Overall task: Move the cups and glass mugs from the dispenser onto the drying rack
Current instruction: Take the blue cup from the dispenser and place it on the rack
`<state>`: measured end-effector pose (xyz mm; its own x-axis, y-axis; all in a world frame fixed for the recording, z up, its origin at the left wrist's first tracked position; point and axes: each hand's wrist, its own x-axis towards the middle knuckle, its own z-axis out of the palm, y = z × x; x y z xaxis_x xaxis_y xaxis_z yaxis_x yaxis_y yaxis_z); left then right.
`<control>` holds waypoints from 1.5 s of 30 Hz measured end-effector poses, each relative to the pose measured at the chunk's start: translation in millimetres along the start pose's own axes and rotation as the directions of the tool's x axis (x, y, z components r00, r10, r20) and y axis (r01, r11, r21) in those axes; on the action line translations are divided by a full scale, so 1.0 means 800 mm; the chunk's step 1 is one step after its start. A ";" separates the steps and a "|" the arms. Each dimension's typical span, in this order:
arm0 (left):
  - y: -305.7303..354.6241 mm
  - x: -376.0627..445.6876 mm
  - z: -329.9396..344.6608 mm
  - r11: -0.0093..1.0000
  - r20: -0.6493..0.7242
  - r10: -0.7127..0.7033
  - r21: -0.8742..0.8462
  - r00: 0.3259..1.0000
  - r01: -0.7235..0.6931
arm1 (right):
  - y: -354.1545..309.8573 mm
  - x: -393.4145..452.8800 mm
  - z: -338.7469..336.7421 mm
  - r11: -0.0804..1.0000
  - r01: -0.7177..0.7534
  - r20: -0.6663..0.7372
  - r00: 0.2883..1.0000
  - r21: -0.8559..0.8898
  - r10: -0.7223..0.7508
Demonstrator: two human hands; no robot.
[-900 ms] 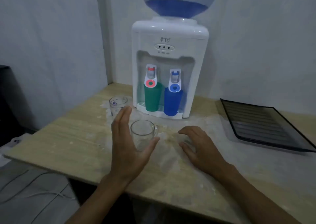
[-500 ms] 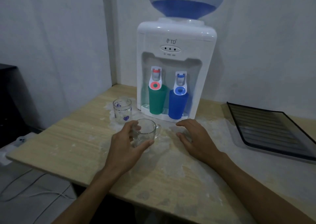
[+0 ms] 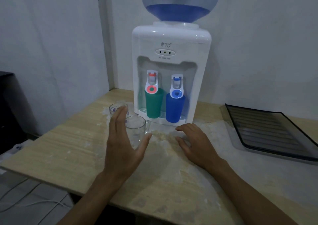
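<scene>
Since half a second back, the left hand (image 3: 123, 149) has let go of the clear glass mug (image 3: 136, 132) and sits spread open around it, fingers on the far side, thumb in front. Right hand (image 3: 196, 144) is flat and relaxed on the table (image 3: 68, 147), holding nothing. Second glass mug (image 3: 115, 108), the one with purple print, stands just behind the left fingertips. Green cup (image 3: 153, 103) and blue cup (image 3: 174, 108) sit under the dispenser (image 3: 172, 40) taps at centre frame. Drying rack (image 3: 268, 130) is at the right edge, with bare tabletop between it and the hands.
</scene>
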<state>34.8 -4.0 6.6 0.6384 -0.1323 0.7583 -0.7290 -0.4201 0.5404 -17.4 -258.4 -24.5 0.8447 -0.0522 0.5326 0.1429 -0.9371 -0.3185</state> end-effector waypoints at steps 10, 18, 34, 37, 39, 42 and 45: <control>0.070 0.044 0.139 0.957 0.018 -0.047 -0.287 0.999 0.050 | 0.024 -0.009 -0.015 0.993 -0.062 -0.204 0.975 0.104 0.082; 0.062 0.047 0.229 0.971 -0.094 -0.175 -0.179 0.980 0.156 | 0.052 -0.011 -0.038 0.983 -0.134 -0.396 0.902 0.124 0.172; 0.034 0.058 0.248 0.883 0.112 -0.386 -0.243 0.915 0.402 | 0.062 -0.009 -0.036 0.979 -0.170 -0.439 0.876 0.108 0.201; 0.040 0.058 0.245 0.884 0.098 -0.393 -0.235 0.914 0.405 | 0.063 -0.008 -0.036 0.978 -0.177 -0.441 0.873 0.111 0.208; 0.049 0.055 0.240 0.867 0.088 -0.424 -0.247 0.901 0.432 | 0.063 -0.008 -0.036 0.978 -0.179 -0.440 0.873 0.111 0.210; 0.066 0.044 0.231 0.805 0.139 -0.490 -0.305 0.860 0.508 | 0.062 -0.008 -0.040 0.980 -0.170 -0.444 0.874 0.105 0.199; 0.079 0.027 0.225 0.735 0.246 -0.529 -0.346 0.812 0.584 | 0.061 -0.008 -0.045 0.980 -0.165 -0.446 0.873 0.109 0.197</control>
<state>46.8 -194.8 -8.6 0.9649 -0.1064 0.2400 -0.2485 -0.0754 0.9657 -34.7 -316.6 -15.2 0.5357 -0.3841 0.7520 0.0567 -0.8722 -0.4859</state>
